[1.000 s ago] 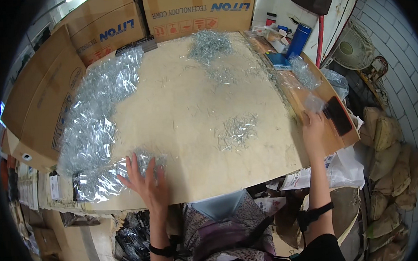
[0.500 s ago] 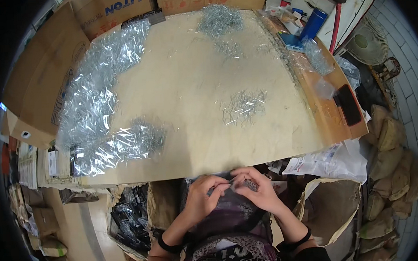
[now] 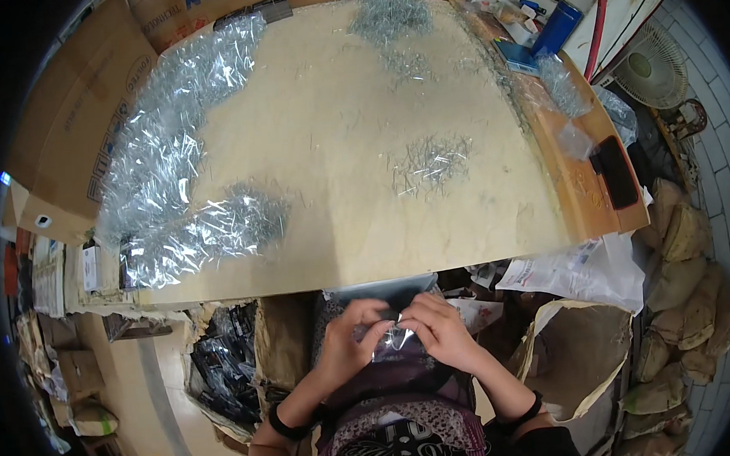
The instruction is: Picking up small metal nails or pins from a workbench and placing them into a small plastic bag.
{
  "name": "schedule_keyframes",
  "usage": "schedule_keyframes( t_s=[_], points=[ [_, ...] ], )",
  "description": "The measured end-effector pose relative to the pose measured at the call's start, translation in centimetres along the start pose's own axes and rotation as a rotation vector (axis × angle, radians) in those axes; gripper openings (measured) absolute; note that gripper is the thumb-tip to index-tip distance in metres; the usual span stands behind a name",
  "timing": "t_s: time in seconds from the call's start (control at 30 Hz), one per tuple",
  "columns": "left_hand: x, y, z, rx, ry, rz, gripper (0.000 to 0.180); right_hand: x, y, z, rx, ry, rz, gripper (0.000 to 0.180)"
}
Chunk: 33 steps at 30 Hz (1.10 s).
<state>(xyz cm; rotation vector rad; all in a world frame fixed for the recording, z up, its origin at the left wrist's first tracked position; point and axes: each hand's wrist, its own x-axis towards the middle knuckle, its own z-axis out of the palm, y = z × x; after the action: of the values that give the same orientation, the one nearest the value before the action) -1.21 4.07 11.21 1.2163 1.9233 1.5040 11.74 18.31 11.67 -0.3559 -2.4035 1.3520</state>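
Plastic film [image 3: 388, 348], clear and glinting, is gripped from both sides in front of the person's body, just off the near edge of the tabletop [image 3: 340, 138]. The left hand [image 3: 348, 341] holds it with bent fingers, blurred at the tips; the right hand [image 3: 442, 328] pinches it between thumb and forefinger, and its loose part hangs below the fingertips.

On the tabletop, a small scatter of thin metal pins [image 3: 432, 167] lies toward the right edge. Toward the near left corner is a bright heap of pins [image 3: 241, 222], joined to a long glittering bank [image 3: 159, 156] that runs along the left edge. Another mound [image 3: 390, 16] sits by the far edge, right of its middle.

Along the right edge runs an orange-brown board [image 3: 582, 202]. A dark phone [image 3: 616, 172] lies near its near end, with a small clear bag [image 3: 577, 140] just beside it. Farther up, toward the far right corner, are a bag of pins [image 3: 564, 87] and a blue cylinder [image 3: 557, 28].
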Motion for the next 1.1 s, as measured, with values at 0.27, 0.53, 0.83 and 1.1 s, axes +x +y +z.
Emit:
schedule_keyframes(
  t_s=[0.27, 0.53, 0.83, 1.1],
  points=[
    [-0.9, -0.5, -1.9, -0.212, -0.302, -0.349, 0.011, -1.8, 1.8, -0.3, 0.706, -0.176, 0.533, 0.015],
    [-3.5, -6.4, -1.5, 0.131, -0.577, -0.267, 0.025, -5.2, 6.8, 2.6, -0.115, -0.202, 0.059, 0.019],
    [-6.8, -9.9, 1.0, 0.082, -0.280, -0.227, 0.015, -3.1, 6.3, 3.0, -0.400, 0.575, -0.098, 0.030],
    [-4.9, -7.4, 1.5, -0.040, -0.215, -0.055, 0.016, 12.9, 4.9, -5.2, -0.885, 0.202, -0.109, 0.071]
  ],
)
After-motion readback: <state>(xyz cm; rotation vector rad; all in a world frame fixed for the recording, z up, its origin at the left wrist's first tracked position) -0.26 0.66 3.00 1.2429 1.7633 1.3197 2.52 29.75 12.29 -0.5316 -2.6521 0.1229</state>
